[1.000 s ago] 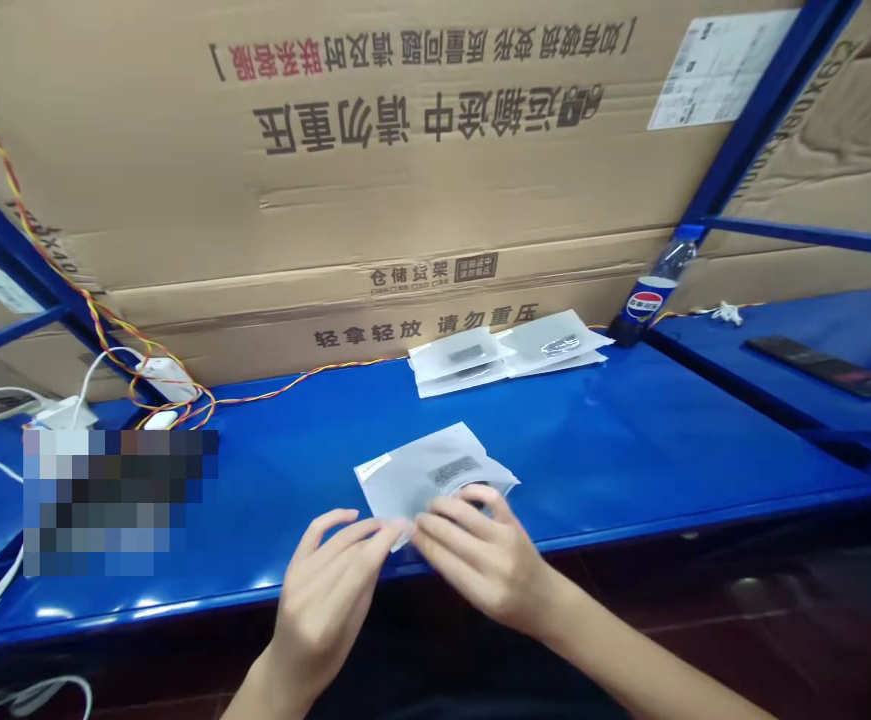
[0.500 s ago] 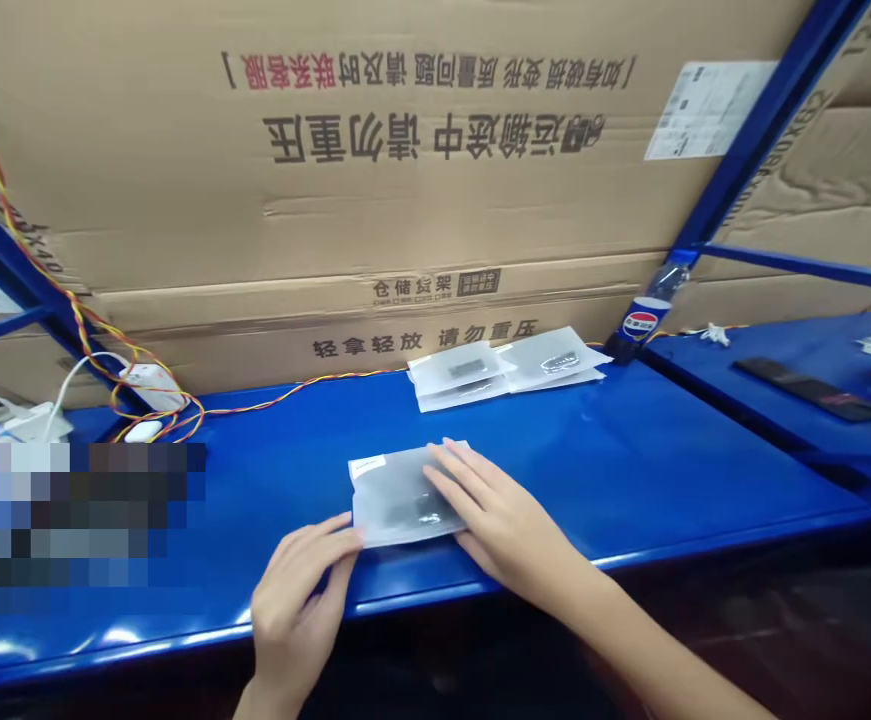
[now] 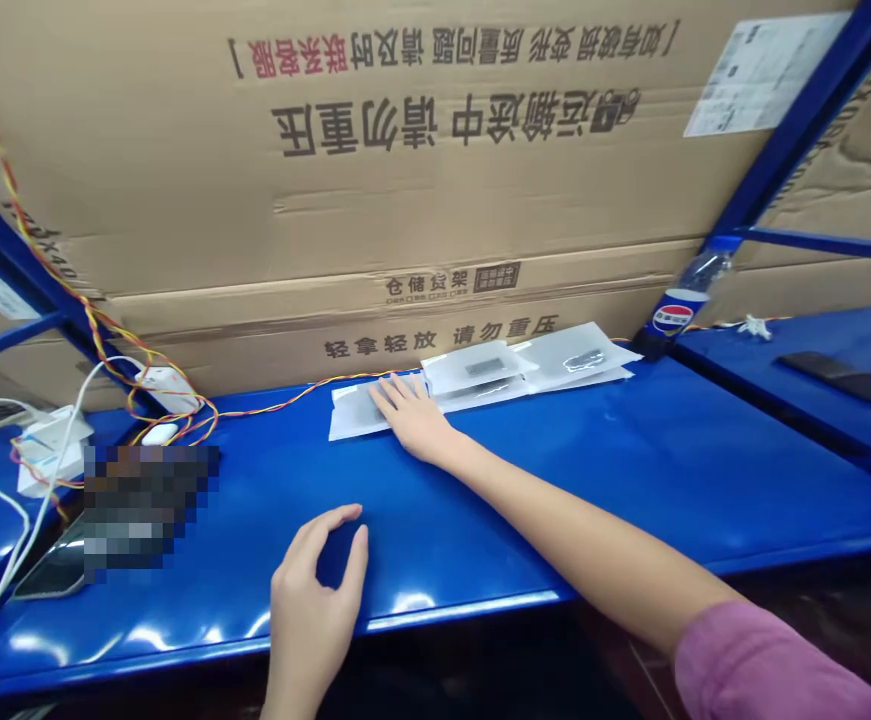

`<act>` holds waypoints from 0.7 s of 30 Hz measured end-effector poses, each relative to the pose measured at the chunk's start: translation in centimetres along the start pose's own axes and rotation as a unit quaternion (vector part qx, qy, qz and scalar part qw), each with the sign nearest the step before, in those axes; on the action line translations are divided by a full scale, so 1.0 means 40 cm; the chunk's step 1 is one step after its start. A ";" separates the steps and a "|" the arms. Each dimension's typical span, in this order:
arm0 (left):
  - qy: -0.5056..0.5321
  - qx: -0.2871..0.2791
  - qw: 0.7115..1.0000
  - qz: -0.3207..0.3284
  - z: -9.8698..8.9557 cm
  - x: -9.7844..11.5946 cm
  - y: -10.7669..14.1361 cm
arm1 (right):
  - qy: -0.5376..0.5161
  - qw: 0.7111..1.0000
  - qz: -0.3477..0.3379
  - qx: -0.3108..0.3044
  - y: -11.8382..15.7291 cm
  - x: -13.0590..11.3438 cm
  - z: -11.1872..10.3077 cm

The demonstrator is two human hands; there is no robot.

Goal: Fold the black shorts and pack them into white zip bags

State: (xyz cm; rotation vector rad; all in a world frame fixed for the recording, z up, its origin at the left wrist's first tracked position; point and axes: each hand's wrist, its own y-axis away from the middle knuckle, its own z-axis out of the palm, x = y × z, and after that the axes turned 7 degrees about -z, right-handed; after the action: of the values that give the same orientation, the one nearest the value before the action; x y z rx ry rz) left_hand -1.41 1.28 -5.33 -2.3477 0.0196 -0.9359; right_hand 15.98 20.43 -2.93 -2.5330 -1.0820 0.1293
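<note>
My right hand (image 3: 414,418) lies flat, fingers spread, on a frosted plastic bag (image 3: 352,412) near the back of the blue shelf (image 3: 525,480). A dark item inside that bag is mostly covered by the fingers. Just to its right lie more frosted bags: a bag with a dark rectangular piece (image 3: 472,367) on top of another, and a bag with a shiny dark item (image 3: 574,362) at the far right. My left hand (image 3: 319,580) is above the shelf's front edge, thumb and fingers curved with a gap between them, holding nothing.
A Pepsi bottle (image 3: 682,305) leans by the right blue post. At left are white plugs (image 3: 52,450), red-yellow wires (image 3: 210,425) and a pixelated dark object (image 3: 142,520). Cardboard (image 3: 405,210) stands behind. A dark flat object (image 3: 840,375) rests on the right-hand shelf.
The bag has moved from the front of the shelf to the back, left of the other bags, under my right hand. My left hand has let go of it.
</note>
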 end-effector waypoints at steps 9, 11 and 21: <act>-0.071 -0.021 0.996 0.052 0.001 -0.004 -0.010 | -0.079 0.996 0.014 -0.034 0.000 -0.022 -0.044; -0.078 -0.017 0.995 0.058 0.002 -0.008 -0.011 | -0.104 0.992 0.061 -0.035 -0.009 -0.024 -0.067; -0.058 -0.044 0.996 0.048 -0.001 -0.002 -0.016 | -0.317 0.831 0.453 -0.062 0.130 0.242 -0.187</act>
State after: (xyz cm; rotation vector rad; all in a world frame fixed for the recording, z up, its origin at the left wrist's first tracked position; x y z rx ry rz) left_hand -1.65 1.78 -5.02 -2.4553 0.1273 -0.7646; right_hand 28.00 21.72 2.62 -2.9690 0.0808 1.2461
